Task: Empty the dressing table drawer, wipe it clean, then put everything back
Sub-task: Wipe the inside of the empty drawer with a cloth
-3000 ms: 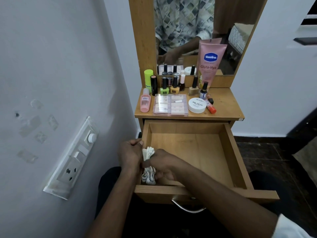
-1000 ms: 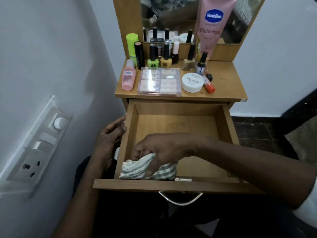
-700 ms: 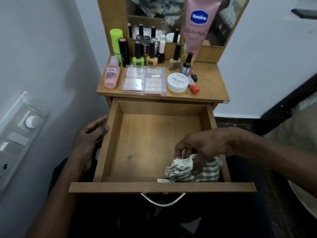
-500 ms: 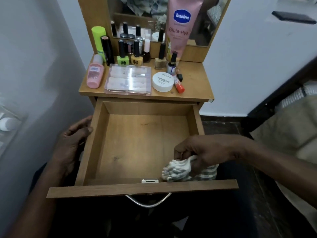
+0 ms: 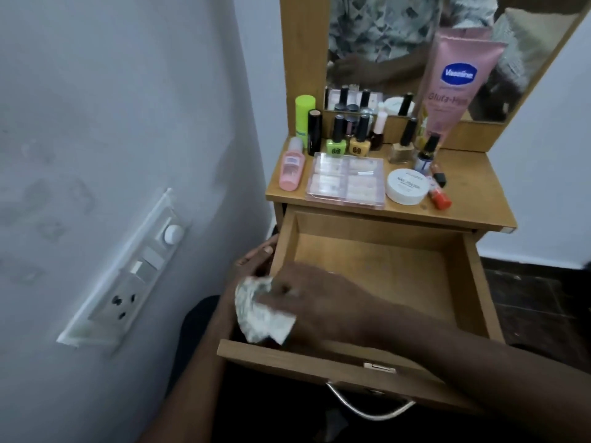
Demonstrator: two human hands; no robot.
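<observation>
The wooden drawer is pulled out, with nothing inside but the cloth. My right hand grips a striped white and grey cloth at the drawer's front left corner, over its left wall. My left hand rests on the outside of the left wall, fingers on its rim; the cloth and my right hand hide part of it. The tabletop holds a pink bottle, a clear compartment box, a white round jar, an orange tube, several nail polish bottles and a pink Vaseline tube.
A white wall with a switch and socket panel stands close on the left. A mirror rises behind the tabletop. The drawer's metal handle hangs at its front. Dark floor lies to the right.
My right hand has swept the cloth from the drawer's front right corner across to the front left corner. My left hand stays on the left wall. The camera has turned left.
</observation>
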